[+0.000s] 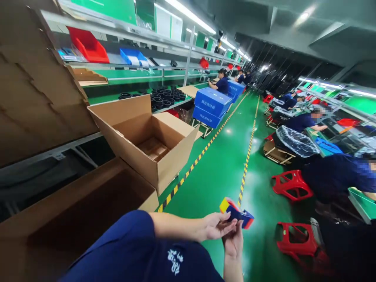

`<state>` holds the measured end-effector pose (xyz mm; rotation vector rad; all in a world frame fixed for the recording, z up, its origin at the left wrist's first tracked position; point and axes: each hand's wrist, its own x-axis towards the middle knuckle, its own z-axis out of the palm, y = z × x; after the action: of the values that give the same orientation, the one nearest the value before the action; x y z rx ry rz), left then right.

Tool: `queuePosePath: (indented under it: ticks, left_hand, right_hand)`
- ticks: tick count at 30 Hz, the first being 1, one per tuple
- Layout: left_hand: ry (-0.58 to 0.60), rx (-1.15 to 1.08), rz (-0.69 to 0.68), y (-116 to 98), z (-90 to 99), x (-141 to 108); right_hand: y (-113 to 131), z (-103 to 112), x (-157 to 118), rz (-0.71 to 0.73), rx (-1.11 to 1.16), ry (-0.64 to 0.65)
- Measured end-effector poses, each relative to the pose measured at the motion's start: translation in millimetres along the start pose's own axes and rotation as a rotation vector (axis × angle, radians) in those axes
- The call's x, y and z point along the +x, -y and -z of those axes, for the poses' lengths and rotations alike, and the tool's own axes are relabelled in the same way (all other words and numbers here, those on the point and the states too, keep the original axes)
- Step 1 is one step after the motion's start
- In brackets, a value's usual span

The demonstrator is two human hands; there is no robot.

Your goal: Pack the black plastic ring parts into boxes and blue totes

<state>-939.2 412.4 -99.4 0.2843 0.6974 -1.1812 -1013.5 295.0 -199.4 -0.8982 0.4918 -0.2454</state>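
A small blue, red and yellow object (pixel 237 213), which looks like a tape dispenser, is held in front of my body at the lower middle. My left hand (pixel 216 226) has its fingers closed on the object's near left side. Just to the right, my right hand (pixel 234 237) grips it from below, fingertips against its underside. The two hands touch each other. An open cardboard box (pixel 173 160) stands to the left of the hands, with brown cardboard inside.
A larger open carton (pixel 88 211) is at the lower left. Blue boxes (pixel 210 105) stand beyond, beside a shelf rack (pixel 189 55) with black rings. Red stools (pixel 293 186) and seated people in dark shirts line the right. Yellow-black tape marks the green floor.
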Motion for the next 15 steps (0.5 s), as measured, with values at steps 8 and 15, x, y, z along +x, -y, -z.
queuePosePath:
  ticks: [8,15]
  left_hand:
    - [0.365,0.267,0.019,-42,-77.5,128]
    - [-0.093,0.682,-0.450,-190,-164.8,233]
  right_hand:
    - [92,15,112,0.031,-0.057,-0.217]
    - [196,-10,333,0.047,-0.081,-0.073]
